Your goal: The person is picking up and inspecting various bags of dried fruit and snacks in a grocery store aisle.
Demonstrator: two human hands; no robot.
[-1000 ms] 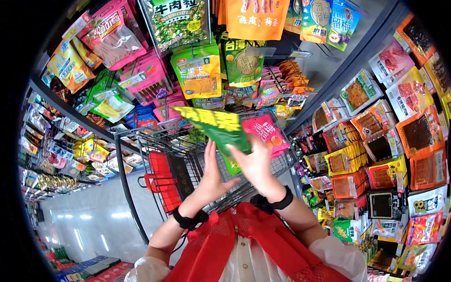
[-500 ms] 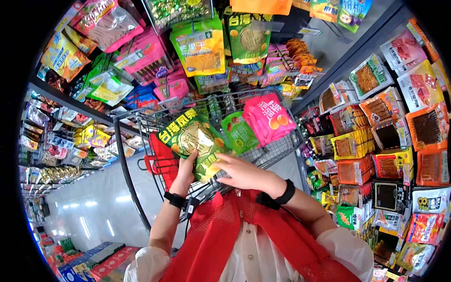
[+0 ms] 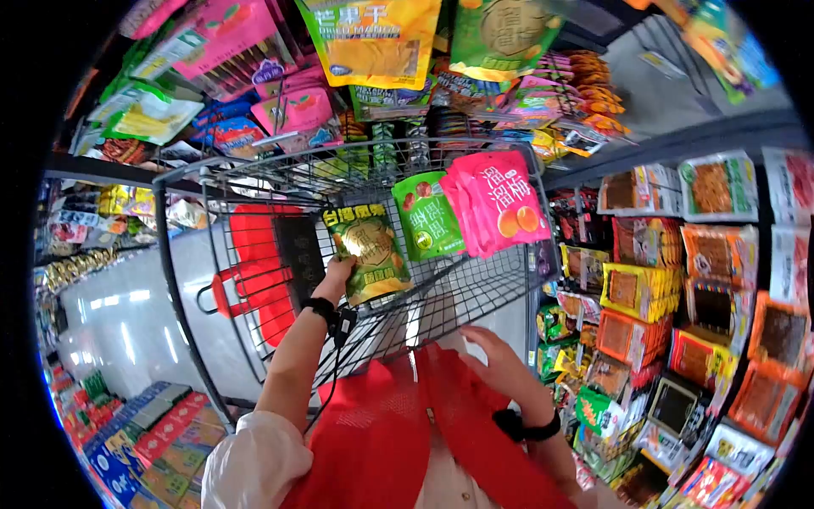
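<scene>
My left hand (image 3: 341, 271) is closed on the left edge of a dark green and gold snack bag (image 3: 370, 254), which is inside the wire shopping cart (image 3: 475, 288). To the right of that bag stand a bright green snack bag (image 3: 426, 216) and several pink snack bags (image 3: 500, 204), leaning together in the cart. My right hand (image 3: 492, 355) is off the bag, near my body at the cart's near side. Its fingers are partly stretched out and nothing shows in them.
A red folded seat panel (image 3: 259, 246) is at the cart's left end. Hanging snack bags (image 3: 365, 42) line the shelf ahead, and packaged snacks (image 3: 644, 288) fill the rack at right. Boxes (image 3: 153, 441) are stacked at lower left.
The dark green bag has gone down into the cart with my left hand on it. My right hand has let go of the bag and drawn back toward my body.
</scene>
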